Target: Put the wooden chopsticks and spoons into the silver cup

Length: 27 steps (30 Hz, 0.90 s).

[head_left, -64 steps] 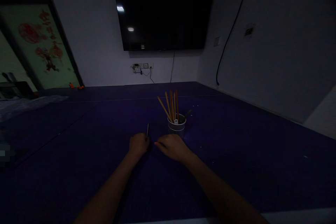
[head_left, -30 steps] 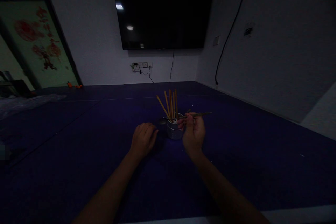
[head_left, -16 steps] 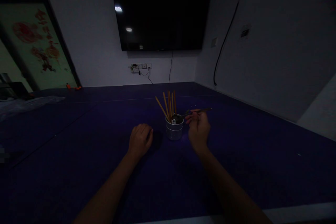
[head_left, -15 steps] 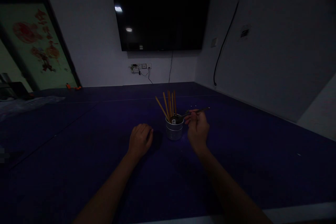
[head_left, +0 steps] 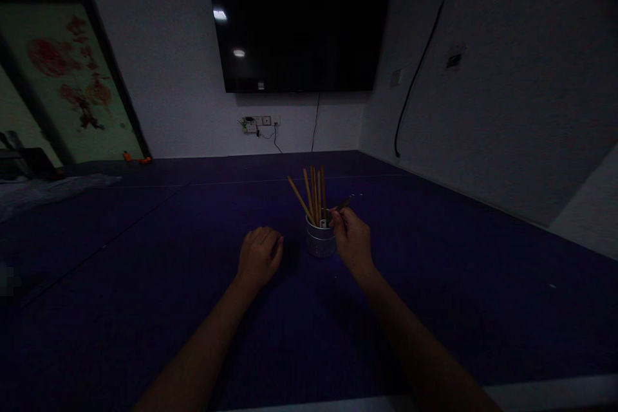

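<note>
On the purple worktop (head_left: 168, 238), brown sticks (head_left: 315, 196) stand in a metal cup (head_left: 320, 244), right hand (head_left: 355, 241) at its right rim, left hand (head_left: 259, 254) left of it; in this gloom I can't tell either grip's state.

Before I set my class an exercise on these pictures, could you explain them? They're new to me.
There is no machine: you see a person's bare hands, filmed by one camera worn on the head, looking forward and down. On the dark blue surface stands a grey cup with wooden sticks in it. The left hand is left of the cup, apart from it, with nothing visibly held. The right hand is at the cup's rim, its fingers beside a dark handle; whether they grip it, I can't tell. A screen hangs behind.
</note>
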Tool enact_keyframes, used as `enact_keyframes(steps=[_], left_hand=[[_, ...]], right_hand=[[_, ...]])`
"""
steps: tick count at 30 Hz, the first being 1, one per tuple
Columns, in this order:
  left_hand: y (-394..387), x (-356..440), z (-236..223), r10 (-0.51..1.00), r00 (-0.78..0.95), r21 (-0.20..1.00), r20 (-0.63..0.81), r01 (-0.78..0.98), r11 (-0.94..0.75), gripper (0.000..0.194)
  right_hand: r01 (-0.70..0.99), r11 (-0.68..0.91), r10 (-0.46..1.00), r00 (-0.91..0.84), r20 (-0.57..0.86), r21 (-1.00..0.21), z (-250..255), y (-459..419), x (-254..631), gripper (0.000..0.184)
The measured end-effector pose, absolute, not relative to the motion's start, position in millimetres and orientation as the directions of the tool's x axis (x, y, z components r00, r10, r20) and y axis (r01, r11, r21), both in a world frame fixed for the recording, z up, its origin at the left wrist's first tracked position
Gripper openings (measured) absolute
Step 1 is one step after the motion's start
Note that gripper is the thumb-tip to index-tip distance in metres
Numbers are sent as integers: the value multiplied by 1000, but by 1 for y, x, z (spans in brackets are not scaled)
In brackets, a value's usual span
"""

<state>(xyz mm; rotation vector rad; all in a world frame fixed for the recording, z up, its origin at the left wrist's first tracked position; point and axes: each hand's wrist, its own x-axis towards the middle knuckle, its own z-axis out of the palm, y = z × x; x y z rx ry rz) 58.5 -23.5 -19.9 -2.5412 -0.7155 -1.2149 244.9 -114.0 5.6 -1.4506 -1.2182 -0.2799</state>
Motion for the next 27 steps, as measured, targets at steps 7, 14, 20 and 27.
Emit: enact_keyframes(steps=[7,14,20,27], left_hand=[[-23,59,-20,335,543,8,770,517,-856,21],[-21,58,-23,343,543,3,766,531,-847,22],[-20,58,-22,345,555,-3,757,531,-847,21],[-21,58,-22,348,551,10,759,524,-851,21]], right_hand=[[889,-13,567,384,728,-458,2,-112,250,36],[911,-193,610,403,682,-365,2,-113,249,38],[897,-194,611,428,666,-398,2,-113,249,42],[873,-78,505,451,736,-482,1,-114,249,39]])
